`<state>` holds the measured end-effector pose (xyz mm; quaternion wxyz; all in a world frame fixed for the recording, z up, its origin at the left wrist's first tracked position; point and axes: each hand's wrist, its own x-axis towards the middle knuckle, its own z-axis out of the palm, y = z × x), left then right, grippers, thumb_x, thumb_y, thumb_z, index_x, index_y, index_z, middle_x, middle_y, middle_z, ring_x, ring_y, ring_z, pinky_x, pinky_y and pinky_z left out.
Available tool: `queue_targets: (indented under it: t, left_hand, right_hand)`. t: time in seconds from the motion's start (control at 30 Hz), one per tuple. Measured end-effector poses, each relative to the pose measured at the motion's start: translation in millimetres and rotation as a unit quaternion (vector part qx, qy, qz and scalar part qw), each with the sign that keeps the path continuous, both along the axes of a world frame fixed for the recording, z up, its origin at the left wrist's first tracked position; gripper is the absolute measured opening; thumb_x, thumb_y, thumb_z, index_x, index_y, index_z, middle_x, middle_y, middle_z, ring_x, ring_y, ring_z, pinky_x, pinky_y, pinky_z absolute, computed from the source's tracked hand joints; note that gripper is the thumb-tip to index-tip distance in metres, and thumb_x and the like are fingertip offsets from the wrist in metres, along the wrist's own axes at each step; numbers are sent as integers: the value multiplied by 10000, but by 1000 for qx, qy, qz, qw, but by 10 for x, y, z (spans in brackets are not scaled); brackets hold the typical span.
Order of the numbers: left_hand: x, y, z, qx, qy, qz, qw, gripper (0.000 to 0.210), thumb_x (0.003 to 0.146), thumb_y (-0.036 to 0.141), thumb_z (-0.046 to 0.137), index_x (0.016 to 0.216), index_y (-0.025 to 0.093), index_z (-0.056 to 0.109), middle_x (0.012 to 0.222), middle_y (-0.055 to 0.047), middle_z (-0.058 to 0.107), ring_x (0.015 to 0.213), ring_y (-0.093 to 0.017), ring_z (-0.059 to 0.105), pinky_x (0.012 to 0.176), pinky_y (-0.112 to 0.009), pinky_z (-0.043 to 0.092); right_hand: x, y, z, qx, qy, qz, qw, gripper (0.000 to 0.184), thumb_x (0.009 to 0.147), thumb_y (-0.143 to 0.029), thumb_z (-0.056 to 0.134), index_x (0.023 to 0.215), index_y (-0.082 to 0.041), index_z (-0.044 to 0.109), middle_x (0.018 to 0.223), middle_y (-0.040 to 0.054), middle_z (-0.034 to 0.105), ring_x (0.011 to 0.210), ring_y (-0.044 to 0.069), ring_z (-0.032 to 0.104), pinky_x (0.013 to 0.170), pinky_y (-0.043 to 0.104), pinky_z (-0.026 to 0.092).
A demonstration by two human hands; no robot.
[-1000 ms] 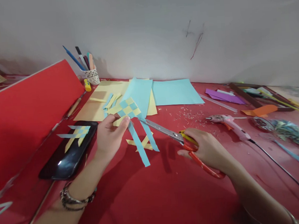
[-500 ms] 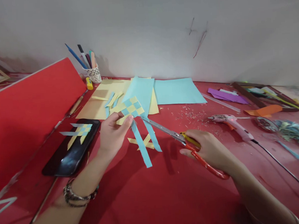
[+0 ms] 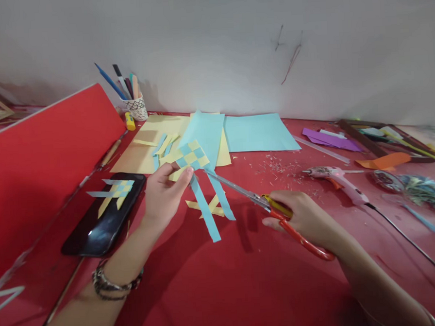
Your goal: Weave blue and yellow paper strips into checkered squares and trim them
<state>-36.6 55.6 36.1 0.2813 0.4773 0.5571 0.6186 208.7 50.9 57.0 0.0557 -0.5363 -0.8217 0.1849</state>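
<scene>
Between the thumb and fingers of my left hand (image 3: 168, 190) is a woven paper piece (image 3: 193, 155), a blue and yellow checkerboard. Two long blue strips hang down from it toward me. My right hand (image 3: 302, 214) grips scissors (image 3: 258, 198) by their red and yellow handles. The blade tips reach the top of the right-hand blue strip, just below the weave; whether the blades touch the paper I cannot tell. Beneath the hanging strips, loose yellow strips (image 3: 214, 209) lie crossed on the red table.
A phone (image 3: 97, 227) at left carries a smaller woven piece (image 3: 121, 190). Blue sheets (image 3: 259, 131), a pen cup (image 3: 136, 109) and paper strips lie at the back. On the right are a pink glue gun (image 3: 344, 183), its cord, purple paper (image 3: 331, 140) and a tangle of fibres (image 3: 428, 191).
Hardly anything differs. The woven piece and its hanging strips have shifted up very slightly, and the scissors' handles have moved a touch.
</scene>
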Motion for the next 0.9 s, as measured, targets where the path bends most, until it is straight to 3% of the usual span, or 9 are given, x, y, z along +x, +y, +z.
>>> queue_targets:
  t: [0.9]
  left_hand:
    - [12, 3, -5, 6, 2, -1, 1000, 133, 641, 327, 577, 597, 203, 563, 544, 21, 592, 495, -122, 551, 465, -243, 476]
  right_hand:
    - [6, -3, 2, 21, 6, 10, 1000, 434, 727, -529, 510, 560, -200, 282, 520, -57, 332, 486, 77, 270, 456, 208, 218]
